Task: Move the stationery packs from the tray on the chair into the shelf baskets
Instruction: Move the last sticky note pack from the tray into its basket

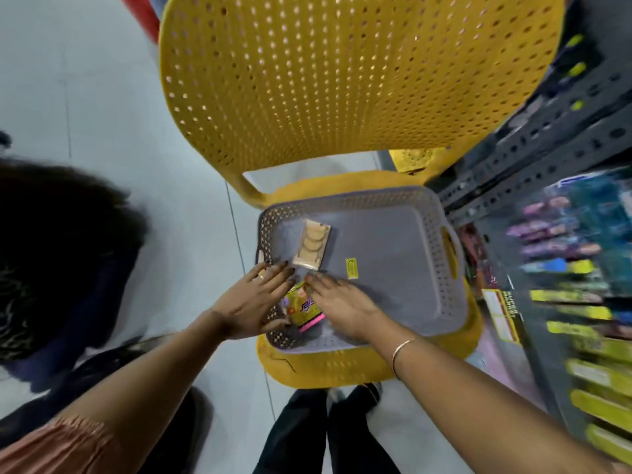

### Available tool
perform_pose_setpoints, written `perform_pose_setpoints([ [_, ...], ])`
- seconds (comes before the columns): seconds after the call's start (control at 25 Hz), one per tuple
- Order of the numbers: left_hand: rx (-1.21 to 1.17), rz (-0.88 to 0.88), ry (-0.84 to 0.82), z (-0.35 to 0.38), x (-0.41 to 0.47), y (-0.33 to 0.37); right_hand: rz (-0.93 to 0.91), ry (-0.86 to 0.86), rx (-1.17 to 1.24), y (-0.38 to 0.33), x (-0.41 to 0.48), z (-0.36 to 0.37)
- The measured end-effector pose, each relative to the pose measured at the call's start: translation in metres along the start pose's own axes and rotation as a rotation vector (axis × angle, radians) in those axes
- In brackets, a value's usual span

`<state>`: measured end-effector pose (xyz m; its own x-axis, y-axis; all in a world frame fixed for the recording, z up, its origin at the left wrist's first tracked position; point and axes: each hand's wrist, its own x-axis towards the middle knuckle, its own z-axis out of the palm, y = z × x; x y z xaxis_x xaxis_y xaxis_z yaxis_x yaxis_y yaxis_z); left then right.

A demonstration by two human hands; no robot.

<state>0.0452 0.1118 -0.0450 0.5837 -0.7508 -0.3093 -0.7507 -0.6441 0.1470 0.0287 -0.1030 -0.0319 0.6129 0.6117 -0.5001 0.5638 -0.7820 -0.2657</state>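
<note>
A grey perforated tray [441,261] rests on the seat of a yellow chair [342,80]. Inside it, near the left wall, lies a beige pack of round pieces [313,246]. A small yellow label [351,268] lies flat on the tray floor. A yellow and pink stationery pack [302,307] sits at the tray's near-left corner. My left hand [254,302] is spread over the tray's left wall, touching that pack's left side. My right hand [342,302] lies flat on its right side, fingers extended. Neither hand has closed around it.
A grey slotted metal shelf [533,155] stands to the right, its baskets holding blurred yellow and purple packs [581,302]. Another person's dark hair and clothing [51,251] fill the left. My dark trouser legs [328,436] stand before the chair on a pale tiled floor.
</note>
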Motion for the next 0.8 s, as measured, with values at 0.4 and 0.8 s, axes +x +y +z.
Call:
perform_pose_setpoints([
  [0.4, 0.056, -0.009, 0.053, 0.004, 0.001, 0.001, 0.051, 0.113, -0.002, 0.01, 0.01, 0.03],
  [0.8, 0.102, -0.026, 0.035, -0.028, 0.01, 0.014, 0.351, 0.218, 0.162, 0.056, -0.06, -0.015],
])
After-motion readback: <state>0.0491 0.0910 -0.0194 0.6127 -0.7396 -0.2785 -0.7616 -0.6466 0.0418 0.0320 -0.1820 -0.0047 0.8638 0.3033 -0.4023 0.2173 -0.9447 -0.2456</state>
